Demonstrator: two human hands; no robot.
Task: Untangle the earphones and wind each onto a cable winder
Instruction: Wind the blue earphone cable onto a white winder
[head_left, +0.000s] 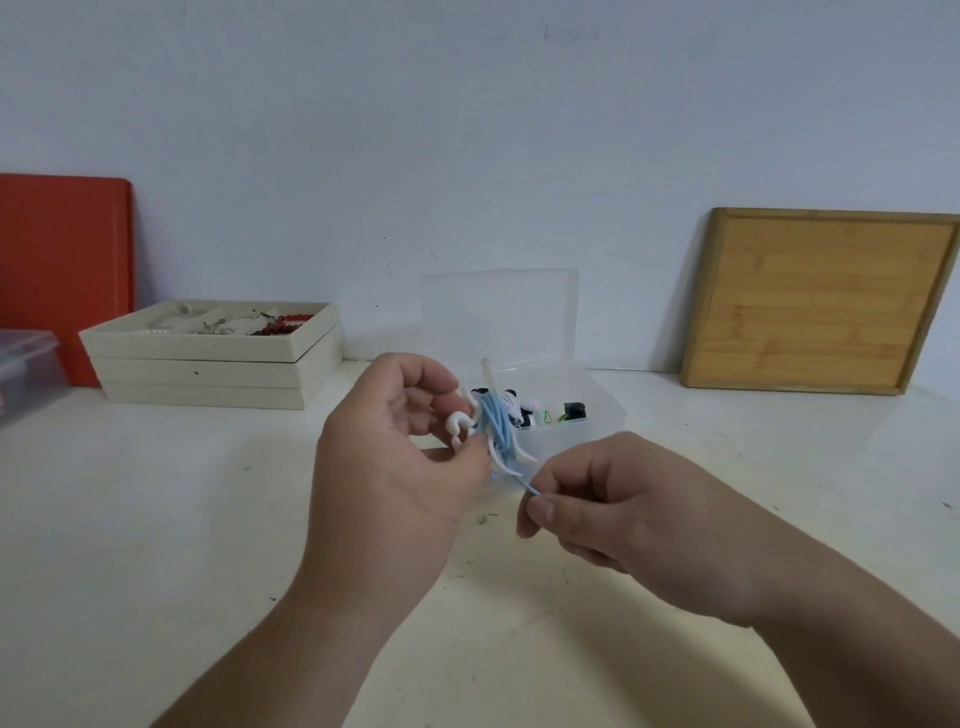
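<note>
Winding nears its end: the right hand (613, 514) pinches the loose tail of a blue earphone cord (497, 427), while the left hand (400, 441) grips the white winder (460, 427) it wraps. Next, likely tucking that tail in. Beyond, an open clear box (597, 410) holds more pieces.

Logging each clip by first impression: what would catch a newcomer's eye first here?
Mid-frame, the left hand holds a white cable winder wrapped in blue earphone cable, while the right hand pinches the cable's loose end. Behind them sits an open clear plastic box; an orange board leans at far left.
</note>
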